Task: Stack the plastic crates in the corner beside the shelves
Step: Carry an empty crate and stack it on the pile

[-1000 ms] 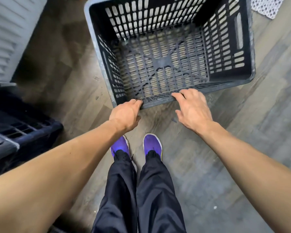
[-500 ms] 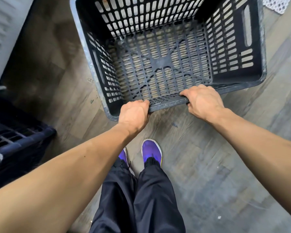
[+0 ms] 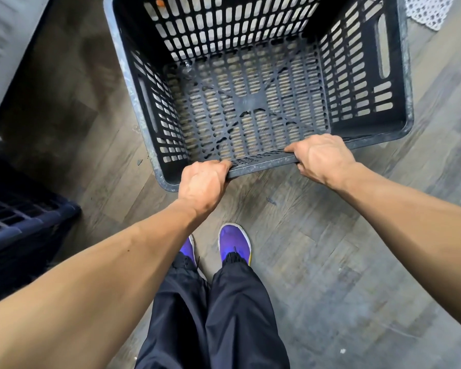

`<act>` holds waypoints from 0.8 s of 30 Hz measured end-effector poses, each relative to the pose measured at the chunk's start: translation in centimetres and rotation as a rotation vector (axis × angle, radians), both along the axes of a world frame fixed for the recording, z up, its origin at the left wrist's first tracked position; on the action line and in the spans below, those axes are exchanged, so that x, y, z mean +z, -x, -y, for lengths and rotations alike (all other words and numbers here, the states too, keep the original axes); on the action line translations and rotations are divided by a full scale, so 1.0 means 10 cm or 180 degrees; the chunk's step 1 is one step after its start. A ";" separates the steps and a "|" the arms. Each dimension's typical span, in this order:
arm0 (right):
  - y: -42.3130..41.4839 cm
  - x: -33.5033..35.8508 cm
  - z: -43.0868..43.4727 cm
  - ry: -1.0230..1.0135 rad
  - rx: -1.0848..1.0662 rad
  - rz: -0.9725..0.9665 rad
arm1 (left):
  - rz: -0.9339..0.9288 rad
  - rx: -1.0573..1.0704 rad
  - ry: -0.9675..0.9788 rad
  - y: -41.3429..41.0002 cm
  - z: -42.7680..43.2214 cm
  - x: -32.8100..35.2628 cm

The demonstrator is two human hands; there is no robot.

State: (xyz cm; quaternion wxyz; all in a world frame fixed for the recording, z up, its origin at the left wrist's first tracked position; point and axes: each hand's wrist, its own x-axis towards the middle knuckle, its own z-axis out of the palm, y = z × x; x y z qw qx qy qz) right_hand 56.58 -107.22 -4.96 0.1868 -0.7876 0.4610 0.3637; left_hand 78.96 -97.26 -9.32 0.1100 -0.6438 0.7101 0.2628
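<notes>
A large dark grey slatted plastic crate (image 3: 394,62) stands open side up on the wood floor in front of me, empty inside. Both hands grip its near rim. My left hand (image 3: 201,186) is closed over the rim near the left corner. My right hand (image 3: 322,158) is closed over the same rim further right, fingers curled inside the crate. A second dark blue crate (image 3: 24,219) sits at the left edge, partly cut off.
A pale ribbed panel (image 3: 8,49) rises at the upper left. A white patterned cloth (image 3: 429,9) lies on the floor at the upper right. My purple shoes (image 3: 233,241) stand just behind the crate. Wood floor stretches to the right.
Both hands went from resting on the near rim to closing around it. The crate now appears larger and nearer in view, and the blue crate has slid further left.
</notes>
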 end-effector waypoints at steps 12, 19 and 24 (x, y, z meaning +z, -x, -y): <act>-0.40 0.55 -0.08 0.0235 0.0311 0.0353 | 0.0559 0.0028 -0.0082 -0.41 0.26 0.78; -0.76 0.83 -0.06 0.0269 0.0381 0.0643 | 0.0212 -0.0303 -0.0020 -0.21 0.61 1.12; -0.81 0.92 -0.03 0.0160 0.0175 0.0709 | 0.0264 -0.0713 -0.0212 -0.28 0.81 1.22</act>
